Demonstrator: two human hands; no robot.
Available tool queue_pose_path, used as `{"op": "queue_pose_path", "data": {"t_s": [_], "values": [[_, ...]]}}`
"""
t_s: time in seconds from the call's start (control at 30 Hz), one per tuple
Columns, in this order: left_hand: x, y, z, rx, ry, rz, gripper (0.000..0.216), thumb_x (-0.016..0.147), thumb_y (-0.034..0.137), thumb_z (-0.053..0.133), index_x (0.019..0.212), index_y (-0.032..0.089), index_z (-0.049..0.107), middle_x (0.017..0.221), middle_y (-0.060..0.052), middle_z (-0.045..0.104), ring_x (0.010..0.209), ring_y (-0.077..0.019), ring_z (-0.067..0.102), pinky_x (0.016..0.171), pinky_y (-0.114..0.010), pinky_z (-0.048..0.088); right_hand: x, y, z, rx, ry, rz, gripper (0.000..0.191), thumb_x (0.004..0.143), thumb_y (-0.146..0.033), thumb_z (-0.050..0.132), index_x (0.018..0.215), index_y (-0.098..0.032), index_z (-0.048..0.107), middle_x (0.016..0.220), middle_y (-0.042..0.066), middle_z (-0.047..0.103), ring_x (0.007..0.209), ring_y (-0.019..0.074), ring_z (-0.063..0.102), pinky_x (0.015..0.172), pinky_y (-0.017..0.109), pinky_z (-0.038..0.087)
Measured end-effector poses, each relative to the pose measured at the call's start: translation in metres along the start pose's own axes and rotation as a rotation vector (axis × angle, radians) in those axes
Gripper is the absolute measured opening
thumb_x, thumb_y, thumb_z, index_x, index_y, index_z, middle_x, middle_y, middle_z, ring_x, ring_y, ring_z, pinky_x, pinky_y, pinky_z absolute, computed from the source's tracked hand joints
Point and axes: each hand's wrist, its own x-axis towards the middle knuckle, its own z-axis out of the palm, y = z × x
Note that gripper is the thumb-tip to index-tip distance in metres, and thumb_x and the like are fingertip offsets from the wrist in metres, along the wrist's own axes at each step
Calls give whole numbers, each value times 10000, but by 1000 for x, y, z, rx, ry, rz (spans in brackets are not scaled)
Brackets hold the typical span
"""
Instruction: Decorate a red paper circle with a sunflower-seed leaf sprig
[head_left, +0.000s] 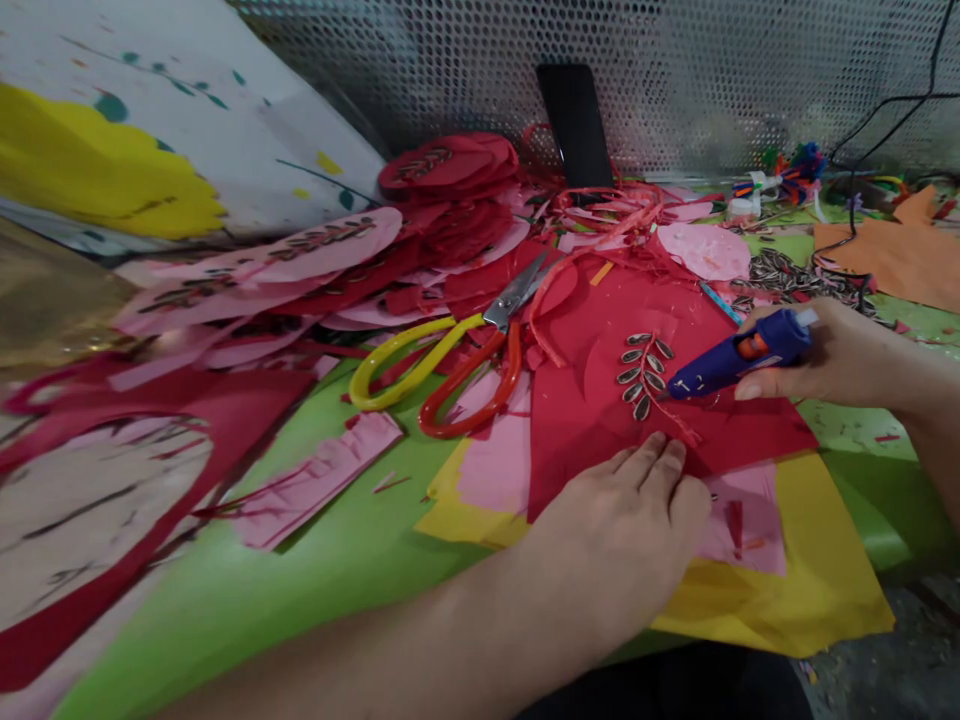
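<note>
My right hand (832, 350) is wrapped round a blue hot glue gun (720, 362), a glue stick poking out of its back end. Its nozzle points left, close beside a leaf sprig made of striped sunflower seeds (643, 378) along a thin reddish stem. The sprig lies on a red sheet of paper (577, 430). My left hand (622, 530) rests flat on that red sheet, fingertips just below the sprig's lower end. Pink paper (757, 510) and a yellow sheet (817, 590) lie beneath the red one.
Scissors (491, 335) with yellow and red handles lie left of the red sheet. Behind stand a black phone (576, 125) and a perforated metal panel (675, 80). Loose sunflower seeds (799, 275) and orange paper (892, 260) lie right, cut petals (330, 245) left.
</note>
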Motion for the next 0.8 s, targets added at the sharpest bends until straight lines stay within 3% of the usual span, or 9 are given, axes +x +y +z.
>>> {"op": "queue_pose_path", "data": {"t_s": [0.33, 0.67, 0.8], "values": [[-1, 1, 4, -17, -23, 2, 214, 820, 50, 353, 814, 115, 557, 949, -166, 697, 898, -227, 669, 760, -314, 552, -8, 4, -10, -123, 51, 39, 379, 633, -569, 642, 687, -195, 612, 517, -59, 420, 482, 75, 316, 454, 211, 296], [0, 1, 0, -12, 23, -1, 252, 793, 21, 344, 785, 111, 579, 892, -155, 710, 829, -231, 685, 705, -312, 563, 1, 3, 0, 28, -11, -3, 370, 628, -529, 664, 721, -172, 637, 565, -45, 515, 508, 81, 386, 466, 215, 314], [0, 1, 2, -10, 9, -1, 229, 789, 27, 366, 795, 110, 580, 906, -156, 708, 834, -231, 683, 711, -315, 562, -1, 1, -3, 94, -22, 92, 370, 602, -523, 679, 712, -174, 624, 537, -48, 515, 493, 86, 403, 458, 224, 330]]}}
